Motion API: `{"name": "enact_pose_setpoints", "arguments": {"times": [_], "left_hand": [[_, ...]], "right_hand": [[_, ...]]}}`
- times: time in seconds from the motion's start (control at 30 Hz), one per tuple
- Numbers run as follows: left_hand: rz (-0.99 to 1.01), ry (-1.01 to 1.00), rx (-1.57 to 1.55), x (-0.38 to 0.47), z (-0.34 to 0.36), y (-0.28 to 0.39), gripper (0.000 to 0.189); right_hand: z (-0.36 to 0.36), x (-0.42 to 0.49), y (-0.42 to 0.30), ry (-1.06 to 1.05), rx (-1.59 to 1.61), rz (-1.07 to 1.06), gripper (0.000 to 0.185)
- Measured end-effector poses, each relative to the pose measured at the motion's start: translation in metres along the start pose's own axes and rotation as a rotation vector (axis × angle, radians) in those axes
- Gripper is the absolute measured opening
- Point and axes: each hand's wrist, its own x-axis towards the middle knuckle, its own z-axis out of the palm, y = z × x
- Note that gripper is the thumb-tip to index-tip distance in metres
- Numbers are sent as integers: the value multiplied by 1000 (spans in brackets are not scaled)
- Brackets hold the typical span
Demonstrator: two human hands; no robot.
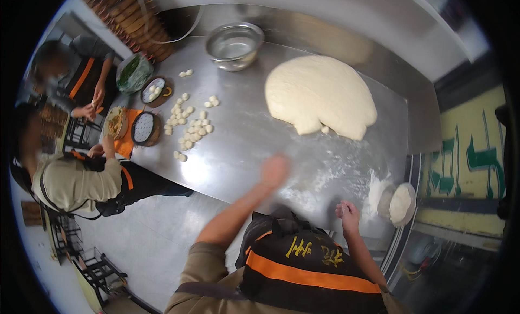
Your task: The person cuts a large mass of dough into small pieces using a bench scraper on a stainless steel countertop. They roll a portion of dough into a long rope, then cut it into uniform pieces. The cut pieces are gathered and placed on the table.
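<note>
My left hand point(275, 170) is over the steel table, blurred by motion, and I cannot tell whether it holds anything. My right hand point(348, 218) hovers by the table's near edge with its fingers curled; whether something small is in it is unclear. Beyond both hands lies a large, smooth mass of pale dough point(321, 94), with a small dough bit point(325, 129) in a notch of its near edge. Loose flour point(377, 192) is heaped to the right of my right hand, beside a metal bowl of flour point(401, 204). Thin flour streaks cover the steel before me.
Small dough pieces point(196, 132) lie scattered at left. Behind them stand a steel basin point(235, 46) and two small steamers, one lined point(144, 127), one holding buns point(154, 91). Two co-workers point(79, 180) work at the left end around a bowl of filling point(116, 122).
</note>
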Motion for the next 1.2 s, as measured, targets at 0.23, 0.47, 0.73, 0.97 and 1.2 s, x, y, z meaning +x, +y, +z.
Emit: {"name": "enact_pose_setpoints", "arguments": {"times": [0.23,0.47,0.73,0.97,1.2], "left_hand": [[-427,187,-593,-54,-45,-112,36],[-254,-50,-349,4,122,203,48],[-390,89,-275,66,50,36,50],[-47,-173,-190,113,144,268,43],[32,-137,-232,17,73,237,38]], "right_hand": [[-89,5,17,13,53,14,20],[-145,14,14,-6,101,-50,20],[-195,-7,43,91,216,-47,19],[-182,-25,24,30,127,-45,18],[-195,-33,46,118,200,-96,18]]}}
